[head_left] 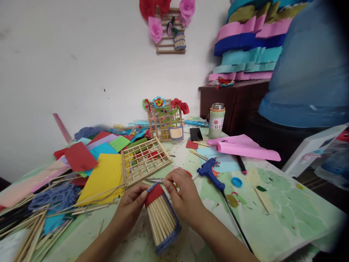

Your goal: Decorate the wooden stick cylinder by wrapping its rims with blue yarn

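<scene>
Both my hands hold a small pot made of wooden sticks, edged with blue yarn and closed by a red foam end. My left hand grips its left side with the thumb on the red end. My right hand pinches the top rim of the red end with curled fingers. A pair of scissors lies just behind my fingers.
A wooden stick lattice lies on coloured foam sheets. A blue glue gun with its black cord lies to the right. Behind stand a flower-decorated stick frame, a phone and a flask. Loose sticks and blue yarn lie left.
</scene>
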The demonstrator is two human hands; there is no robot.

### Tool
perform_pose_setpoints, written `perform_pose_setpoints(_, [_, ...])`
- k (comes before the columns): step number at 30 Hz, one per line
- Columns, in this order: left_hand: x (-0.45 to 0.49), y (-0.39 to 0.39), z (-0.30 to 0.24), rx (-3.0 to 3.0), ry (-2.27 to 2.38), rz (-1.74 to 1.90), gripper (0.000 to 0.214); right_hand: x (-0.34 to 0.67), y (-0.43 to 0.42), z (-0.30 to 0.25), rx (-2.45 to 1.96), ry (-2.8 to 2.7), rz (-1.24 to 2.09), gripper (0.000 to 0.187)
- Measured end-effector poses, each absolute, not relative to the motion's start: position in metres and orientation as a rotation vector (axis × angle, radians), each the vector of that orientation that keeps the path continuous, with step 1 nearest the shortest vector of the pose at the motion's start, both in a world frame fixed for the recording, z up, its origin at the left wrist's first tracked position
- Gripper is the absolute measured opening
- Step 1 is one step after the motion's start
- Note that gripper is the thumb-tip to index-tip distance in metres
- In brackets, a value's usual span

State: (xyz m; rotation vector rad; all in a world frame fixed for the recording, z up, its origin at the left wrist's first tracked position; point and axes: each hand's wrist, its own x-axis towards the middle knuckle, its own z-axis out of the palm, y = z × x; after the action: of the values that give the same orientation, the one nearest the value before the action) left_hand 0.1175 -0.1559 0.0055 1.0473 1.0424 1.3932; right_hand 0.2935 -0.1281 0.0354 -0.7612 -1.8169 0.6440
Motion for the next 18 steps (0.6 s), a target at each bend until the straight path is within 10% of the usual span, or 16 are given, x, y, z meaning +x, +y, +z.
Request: perform_pose_setpoints(18, [0.1163,-0.1577,0.0044,1.283,1.226,1.326,0.014,0.2887,-0.1299,0.0284,-0.78,-1.947,0.612,0.006])
